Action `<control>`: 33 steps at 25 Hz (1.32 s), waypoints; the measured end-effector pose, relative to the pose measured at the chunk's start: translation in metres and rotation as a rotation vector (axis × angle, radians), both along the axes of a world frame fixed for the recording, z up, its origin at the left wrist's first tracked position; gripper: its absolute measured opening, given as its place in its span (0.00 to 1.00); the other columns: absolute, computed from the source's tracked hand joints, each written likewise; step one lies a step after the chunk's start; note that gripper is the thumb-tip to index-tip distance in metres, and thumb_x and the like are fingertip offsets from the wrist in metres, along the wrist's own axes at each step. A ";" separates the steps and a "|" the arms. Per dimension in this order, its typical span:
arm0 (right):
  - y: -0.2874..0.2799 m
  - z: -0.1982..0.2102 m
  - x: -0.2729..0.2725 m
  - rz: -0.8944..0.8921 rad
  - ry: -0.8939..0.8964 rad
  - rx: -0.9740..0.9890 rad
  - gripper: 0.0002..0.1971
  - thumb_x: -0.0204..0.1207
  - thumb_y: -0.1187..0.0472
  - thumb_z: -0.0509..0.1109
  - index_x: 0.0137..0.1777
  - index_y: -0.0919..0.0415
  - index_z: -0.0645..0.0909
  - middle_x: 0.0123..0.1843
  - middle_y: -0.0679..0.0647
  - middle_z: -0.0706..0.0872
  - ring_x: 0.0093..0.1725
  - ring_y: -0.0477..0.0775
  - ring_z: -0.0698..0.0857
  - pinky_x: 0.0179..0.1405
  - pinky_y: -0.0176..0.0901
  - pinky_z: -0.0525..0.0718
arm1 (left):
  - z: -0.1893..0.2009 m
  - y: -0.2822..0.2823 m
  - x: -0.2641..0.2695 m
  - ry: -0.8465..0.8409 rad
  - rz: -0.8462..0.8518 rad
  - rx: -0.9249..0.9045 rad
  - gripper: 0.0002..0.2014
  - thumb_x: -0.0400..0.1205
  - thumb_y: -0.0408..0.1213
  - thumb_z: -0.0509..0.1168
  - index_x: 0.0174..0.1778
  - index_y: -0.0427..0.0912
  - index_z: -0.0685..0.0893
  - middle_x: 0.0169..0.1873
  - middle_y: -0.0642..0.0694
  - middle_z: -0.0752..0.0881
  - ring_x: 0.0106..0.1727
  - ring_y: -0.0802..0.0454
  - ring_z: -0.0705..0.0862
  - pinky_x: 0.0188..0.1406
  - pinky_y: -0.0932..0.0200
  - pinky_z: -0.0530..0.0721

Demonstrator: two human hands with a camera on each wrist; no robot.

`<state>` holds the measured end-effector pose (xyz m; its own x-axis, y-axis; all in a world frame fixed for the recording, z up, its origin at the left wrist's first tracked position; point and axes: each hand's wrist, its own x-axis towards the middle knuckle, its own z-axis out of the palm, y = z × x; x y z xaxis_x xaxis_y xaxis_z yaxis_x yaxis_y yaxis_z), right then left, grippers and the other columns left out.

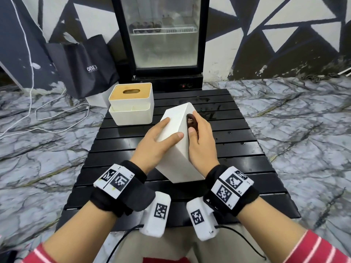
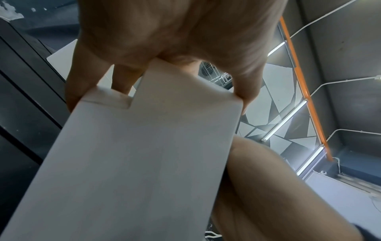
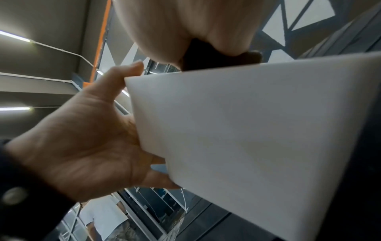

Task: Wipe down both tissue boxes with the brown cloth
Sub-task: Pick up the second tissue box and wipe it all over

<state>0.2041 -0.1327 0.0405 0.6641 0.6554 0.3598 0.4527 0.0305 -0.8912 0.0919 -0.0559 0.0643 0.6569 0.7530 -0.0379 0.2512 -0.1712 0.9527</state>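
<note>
Cloth (image 1: 190,121) mostly hidden in my right hand (image 1: 202,143) grip, left hand (image 1: 152,147) clasps tilted tissue box (image 1: 174,160), second box (image 1: 131,109) head-view only

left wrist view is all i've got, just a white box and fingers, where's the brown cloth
Observer: The brown cloth is bunched in the right hand, pressed against the right face of the white tissue box.
Operator: is the box lying flat
Observer: No. It is tilted, with one long edge uppermost, over the black slatted table. The left hand holds its other face.
Operator: and the second box
Observer: The tissue box with the wooden lid stands upright at the table's far left, apart from both hands.
</note>
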 end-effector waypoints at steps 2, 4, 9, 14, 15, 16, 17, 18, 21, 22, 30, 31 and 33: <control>0.005 0.006 0.004 0.005 -0.002 0.014 0.21 0.81 0.67 0.54 0.74 0.58 0.65 0.72 0.52 0.70 0.72 0.48 0.66 0.71 0.35 0.60 | 0.003 -0.002 0.002 0.011 -0.008 0.018 0.47 0.56 0.68 0.67 0.74 0.62 0.70 0.73 0.60 0.72 0.72 0.57 0.72 0.75 0.48 0.70; 0.011 0.011 0.013 0.004 -0.011 0.010 0.20 0.81 0.67 0.53 0.73 0.57 0.66 0.69 0.52 0.71 0.71 0.49 0.67 0.69 0.35 0.62 | 0.004 -0.004 0.004 0.010 -0.002 0.026 0.47 0.55 0.68 0.67 0.75 0.60 0.70 0.73 0.59 0.71 0.72 0.58 0.72 0.75 0.50 0.70; 0.016 0.006 0.036 0.014 0.029 -0.113 0.21 0.83 0.64 0.52 0.75 0.56 0.62 0.73 0.56 0.68 0.73 0.52 0.66 0.67 0.34 0.60 | 0.002 -0.004 0.005 0.001 0.007 0.022 0.47 0.56 0.68 0.68 0.74 0.60 0.71 0.72 0.58 0.72 0.71 0.56 0.74 0.74 0.49 0.71; 0.003 -0.013 0.042 -0.024 0.136 -0.168 0.22 0.83 0.64 0.52 0.76 0.55 0.60 0.75 0.57 0.65 0.74 0.52 0.65 0.67 0.34 0.59 | 0.001 -0.005 0.006 0.011 0.009 0.037 0.47 0.55 0.68 0.67 0.74 0.60 0.70 0.72 0.57 0.72 0.70 0.55 0.75 0.73 0.49 0.73; 0.000 -0.016 0.040 -0.032 0.143 -0.167 0.22 0.83 0.64 0.52 0.76 0.55 0.61 0.75 0.57 0.65 0.74 0.52 0.66 0.66 0.32 0.59 | 0.002 -0.006 0.007 0.019 0.008 0.041 0.47 0.56 0.68 0.67 0.74 0.60 0.70 0.72 0.57 0.72 0.70 0.54 0.75 0.73 0.49 0.73; -0.003 -0.019 0.039 -0.043 0.152 -0.161 0.21 0.83 0.64 0.52 0.76 0.55 0.61 0.75 0.57 0.66 0.74 0.52 0.66 0.65 0.31 0.58 | 0.003 -0.007 0.007 0.024 0.010 0.047 0.46 0.57 0.67 0.68 0.74 0.60 0.70 0.72 0.56 0.72 0.70 0.54 0.74 0.73 0.49 0.73; -0.006 -0.021 0.037 -0.054 0.166 -0.152 0.21 0.83 0.64 0.52 0.76 0.56 0.61 0.74 0.56 0.66 0.73 0.52 0.66 0.65 0.31 0.58 | 0.003 -0.008 0.008 0.023 0.016 0.050 0.44 0.60 0.65 0.71 0.75 0.60 0.70 0.72 0.56 0.71 0.70 0.54 0.74 0.74 0.49 0.72; -0.009 -0.023 0.034 -0.061 0.182 -0.148 0.21 0.83 0.65 0.52 0.76 0.56 0.62 0.73 0.56 0.67 0.73 0.52 0.66 0.65 0.31 0.59 | 0.003 -0.009 0.008 0.016 0.025 0.053 0.41 0.65 0.62 0.73 0.75 0.59 0.70 0.73 0.55 0.71 0.71 0.54 0.73 0.74 0.49 0.71; -0.021 -0.028 0.022 -0.073 0.219 -0.155 0.20 0.83 0.64 0.53 0.75 0.54 0.63 0.72 0.54 0.69 0.72 0.50 0.67 0.65 0.31 0.59 | 0.003 -0.009 0.007 0.021 0.038 0.062 0.33 0.74 0.54 0.70 0.76 0.58 0.69 0.74 0.54 0.70 0.72 0.52 0.72 0.75 0.49 0.70; -0.026 -0.029 0.016 -0.078 0.222 -0.153 0.21 0.83 0.64 0.53 0.75 0.54 0.64 0.72 0.54 0.69 0.72 0.50 0.67 0.65 0.31 0.59 | 0.003 -0.009 0.006 0.022 0.037 0.063 0.33 0.75 0.55 0.70 0.76 0.58 0.69 0.74 0.53 0.70 0.72 0.52 0.72 0.75 0.48 0.70; -0.034 -0.016 -0.014 -0.016 0.238 -0.122 0.22 0.83 0.65 0.52 0.77 0.55 0.61 0.76 0.54 0.64 0.75 0.50 0.63 0.74 0.38 0.58 | 0.007 -0.012 0.004 0.026 0.022 0.060 0.43 0.65 0.63 0.66 0.78 0.57 0.65 0.76 0.54 0.68 0.74 0.54 0.70 0.76 0.50 0.68; -0.037 -0.017 -0.014 -0.011 0.237 -0.121 0.22 0.83 0.65 0.52 0.77 0.55 0.61 0.76 0.53 0.64 0.75 0.49 0.63 0.74 0.38 0.58 | 0.006 -0.012 0.004 0.023 0.027 0.053 0.43 0.65 0.63 0.67 0.78 0.57 0.65 0.76 0.54 0.68 0.74 0.53 0.70 0.76 0.50 0.68; -0.042 -0.022 -0.014 -0.044 0.260 -0.137 0.22 0.83 0.65 0.52 0.76 0.54 0.61 0.76 0.53 0.65 0.75 0.50 0.64 0.72 0.37 0.59 | 0.006 -0.012 0.004 0.016 0.039 0.047 0.44 0.65 0.63 0.67 0.79 0.56 0.64 0.76 0.54 0.68 0.74 0.54 0.71 0.75 0.51 0.69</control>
